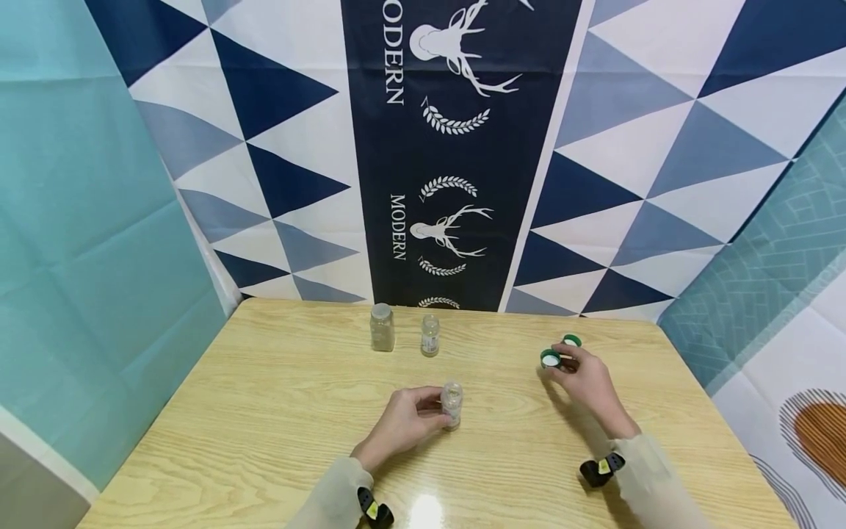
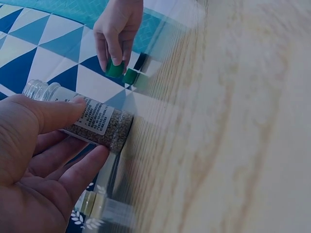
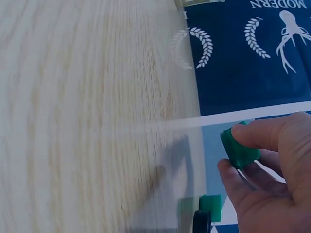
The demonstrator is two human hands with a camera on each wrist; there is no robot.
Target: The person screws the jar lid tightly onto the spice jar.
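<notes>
My left hand grips an uncapped clear jar at the middle of the table; in the left wrist view the jar stands with small grains in its lower part and a printed label. To the right, my right hand pinches a green cap between thumb and fingers, also seen in the right wrist view as a green cap held by the hand. A second green cap lies just behind the right hand's fingers.
Toward the back of the wooden table stand a grey-lidded jar and, right of it, a small open glass jar. A dark object sits beside the second cap in the right wrist view. Patterned cloth hangs behind the table.
</notes>
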